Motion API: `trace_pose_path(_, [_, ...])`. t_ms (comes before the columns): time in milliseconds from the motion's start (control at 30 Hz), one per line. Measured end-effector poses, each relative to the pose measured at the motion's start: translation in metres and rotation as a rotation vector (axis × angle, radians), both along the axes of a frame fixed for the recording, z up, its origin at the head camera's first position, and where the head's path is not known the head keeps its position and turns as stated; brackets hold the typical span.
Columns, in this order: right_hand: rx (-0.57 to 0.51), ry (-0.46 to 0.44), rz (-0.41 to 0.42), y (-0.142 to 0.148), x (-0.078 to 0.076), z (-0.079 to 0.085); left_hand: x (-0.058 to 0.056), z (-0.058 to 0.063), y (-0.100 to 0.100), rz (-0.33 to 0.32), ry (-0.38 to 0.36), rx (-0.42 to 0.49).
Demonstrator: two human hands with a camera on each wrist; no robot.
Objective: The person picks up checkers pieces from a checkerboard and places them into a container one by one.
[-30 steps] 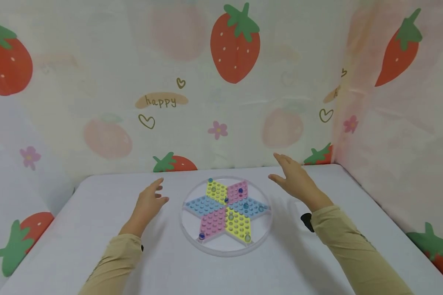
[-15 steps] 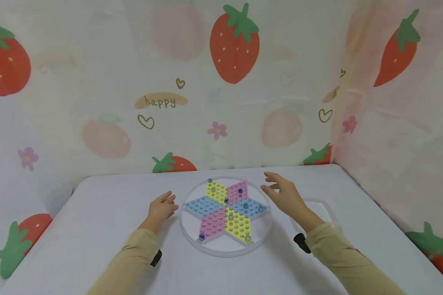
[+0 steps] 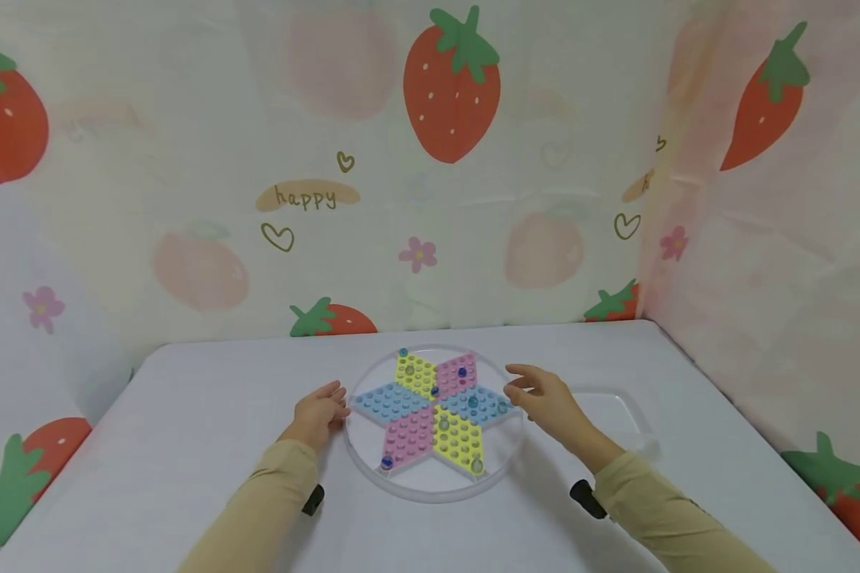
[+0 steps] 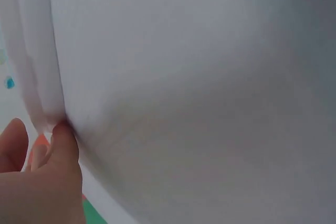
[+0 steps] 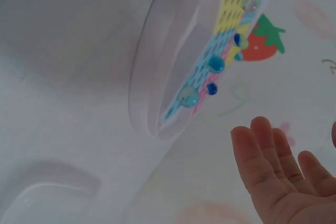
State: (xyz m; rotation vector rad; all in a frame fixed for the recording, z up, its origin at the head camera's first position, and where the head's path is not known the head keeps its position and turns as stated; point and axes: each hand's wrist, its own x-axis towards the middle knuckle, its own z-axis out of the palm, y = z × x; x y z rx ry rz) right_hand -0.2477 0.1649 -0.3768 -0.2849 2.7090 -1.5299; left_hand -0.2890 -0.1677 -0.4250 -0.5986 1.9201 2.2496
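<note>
A round Chinese checkers board [image 3: 433, 496] with a clear rim lies on the white table, its star in pink, yellow and blue. Several glass marbles sit on it, among them a dark blue marble [image 3: 462, 372] and a clear marble [image 3: 477, 465]. My left hand [image 3: 317, 415] is at the board's left rim; in the left wrist view a finger touches the outer side of the rim. My right hand [image 3: 548, 404] hovers by the right rim, holding nothing, and in the right wrist view its fingers [image 5: 270, 153] are loosely extended, apart from the board.
A clear plastic tray [image 3: 636, 410] lies on the table [image 3: 208, 446] right of the board, partly behind my right forearm. A strawberry-printed cloth [image 3: 373, 278] hangs behind the table and along its sides.
My left hand has moved right to the board's left rim. My right hand has come lower and nearer the right rim, uncovering more of the clear tray. The marbles have stayed put.
</note>
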Motion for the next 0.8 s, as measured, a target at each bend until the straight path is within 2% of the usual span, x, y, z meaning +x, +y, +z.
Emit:
trace_pose_path(333, [-0.088,-0.107,0.032,0.003,-0.001,-0.018,0.001,-0.007,-0.001,0.017,-0.004,0.015])
trace_pose_path(567, [-0.117,-0.201,0.135,0.002,-0.004,-0.031,0.001,-0.011,0.000,0.013,0.011,-0.027])
trace_pose_path(667, [-0.117,-0.227,0.210,0.003,-0.004,-0.036,-0.007,-0.023,-0.004,0.008,0.014,-0.048])
trace_pose_path(700, [-0.113,-0.234,0.237,0.004,-0.004,-0.037,-0.013,-0.033,-0.009,0.001,0.025,-0.036])
trace_pose_path(800, [-0.101,-0.255,0.307,0.006,-0.007,-0.038,-0.030,-0.051,-0.019,-0.008,0.053,-0.021])
